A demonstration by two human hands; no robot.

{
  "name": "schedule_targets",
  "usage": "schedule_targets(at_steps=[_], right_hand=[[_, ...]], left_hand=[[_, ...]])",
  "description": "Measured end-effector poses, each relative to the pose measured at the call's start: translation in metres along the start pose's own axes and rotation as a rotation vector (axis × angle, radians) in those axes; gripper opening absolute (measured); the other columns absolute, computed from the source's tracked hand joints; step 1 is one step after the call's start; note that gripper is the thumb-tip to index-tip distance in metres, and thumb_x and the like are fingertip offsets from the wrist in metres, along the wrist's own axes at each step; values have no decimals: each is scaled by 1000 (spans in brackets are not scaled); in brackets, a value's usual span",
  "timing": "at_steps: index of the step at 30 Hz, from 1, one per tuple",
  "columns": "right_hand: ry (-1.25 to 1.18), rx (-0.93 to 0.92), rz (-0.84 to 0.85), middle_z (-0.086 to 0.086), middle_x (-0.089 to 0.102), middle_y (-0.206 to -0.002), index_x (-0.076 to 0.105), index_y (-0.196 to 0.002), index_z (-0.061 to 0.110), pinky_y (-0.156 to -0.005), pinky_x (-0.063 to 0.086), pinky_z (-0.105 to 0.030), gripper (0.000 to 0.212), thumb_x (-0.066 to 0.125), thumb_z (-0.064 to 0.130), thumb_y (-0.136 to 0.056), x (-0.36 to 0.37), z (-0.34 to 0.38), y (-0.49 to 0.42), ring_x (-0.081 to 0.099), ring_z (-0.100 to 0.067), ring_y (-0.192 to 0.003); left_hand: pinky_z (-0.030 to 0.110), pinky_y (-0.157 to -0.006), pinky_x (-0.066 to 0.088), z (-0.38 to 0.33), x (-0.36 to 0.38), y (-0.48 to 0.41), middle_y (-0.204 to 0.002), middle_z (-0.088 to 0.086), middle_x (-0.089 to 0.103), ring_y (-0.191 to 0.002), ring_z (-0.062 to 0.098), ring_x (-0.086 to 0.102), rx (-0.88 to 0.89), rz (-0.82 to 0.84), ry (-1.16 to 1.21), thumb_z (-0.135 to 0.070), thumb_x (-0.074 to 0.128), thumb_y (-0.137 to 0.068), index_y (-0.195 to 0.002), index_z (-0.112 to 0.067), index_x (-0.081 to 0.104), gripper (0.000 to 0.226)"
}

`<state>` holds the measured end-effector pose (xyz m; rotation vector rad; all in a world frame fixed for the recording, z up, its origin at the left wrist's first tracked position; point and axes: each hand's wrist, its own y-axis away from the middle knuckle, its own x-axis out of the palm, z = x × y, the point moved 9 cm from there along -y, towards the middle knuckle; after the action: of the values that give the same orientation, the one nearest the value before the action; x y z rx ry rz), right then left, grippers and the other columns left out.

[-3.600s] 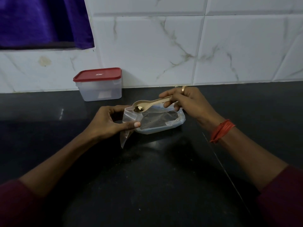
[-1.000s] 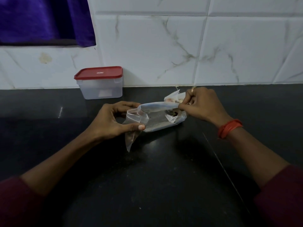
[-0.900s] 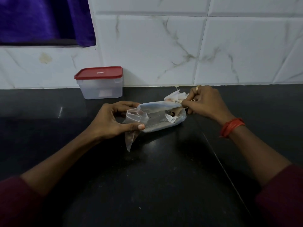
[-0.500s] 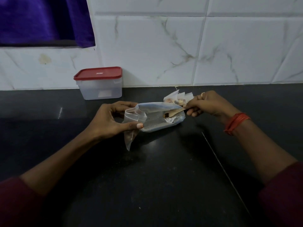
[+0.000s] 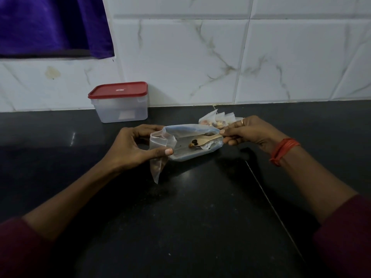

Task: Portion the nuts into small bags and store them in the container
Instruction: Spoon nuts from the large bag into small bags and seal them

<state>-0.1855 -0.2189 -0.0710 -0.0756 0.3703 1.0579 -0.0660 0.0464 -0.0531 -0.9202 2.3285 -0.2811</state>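
Observation:
My left hand point(image 5: 134, 146) pinches a small clear bag point(image 5: 158, 146) by its mouth, just above the black counter. My right hand point(image 5: 249, 131) grips the handle of a wooden spoon point(image 5: 206, 140). The spoon's bowl carries a few dark nuts and hovers over a larger clear plastic bag point(image 5: 192, 151) that lies on the counter between my hands. Behind my right hand rest small filled bags of nuts point(image 5: 216, 120). A clear container with a red lid point(image 5: 120, 102) stands shut against the wall, back left.
The black counter point(image 5: 190, 207) stretches wide in front, with a thin seam running diagonally at the right. White marble tiles point(image 5: 200, 57) form the back wall. A purple cloth point(image 5: 52, 27) hangs at the upper left.
My right hand drew back to the right out of the large bag, bringing the spoon up with a few nuts in its bowl. My left hand kept its hold on the small bag.

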Motion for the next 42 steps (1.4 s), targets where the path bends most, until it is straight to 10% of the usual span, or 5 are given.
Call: schedule_targets(at_steps=[21,26,33,39,42], right_hand=[[351,-311,116,6,72,-68,79,-96,27,-85,51,-35,10,70,30,-92,41,19,2,63,-7,-75],[264,-207,27,6,68,-65,79,-86,7,-71,44,-23,24,71,28,-91,39,10,-3,53,-3,-60],[73,-277,-34,8,66,-56,78,-64,26,-60,40,-16,32,68,17,-93,25,36,9,46,-3,-52],[5,-454,8,5,72,-68,77,-101,13,-56,44,-10,14,67,19,-94,36,63,31,54,1,-55],[67,-542,42,1,77,-78,78,-100,23,-71,55,-30,11,70,23,-93,46,70,36,68,-23,-75]], left_hand=[[23,-90,56,5,0,-1,-120,-13,70,-110,6,66,-16,6,3,-55,82,-58,-110,-33,72,57],[25,-92,56,6,0,-1,-122,-11,69,-111,6,65,-17,10,-9,-55,82,-58,-110,-31,73,58],[24,-90,57,7,1,-1,-122,-15,68,-110,4,65,-23,18,-37,-58,82,-58,-108,-34,73,56],[16,-87,54,6,2,-2,-120,-19,68,-109,1,65,-20,32,-41,-60,81,-57,-103,-41,73,50],[17,-88,55,6,2,-1,-119,-18,69,-108,1,65,-29,29,-41,-57,83,-60,-102,-42,74,46]])
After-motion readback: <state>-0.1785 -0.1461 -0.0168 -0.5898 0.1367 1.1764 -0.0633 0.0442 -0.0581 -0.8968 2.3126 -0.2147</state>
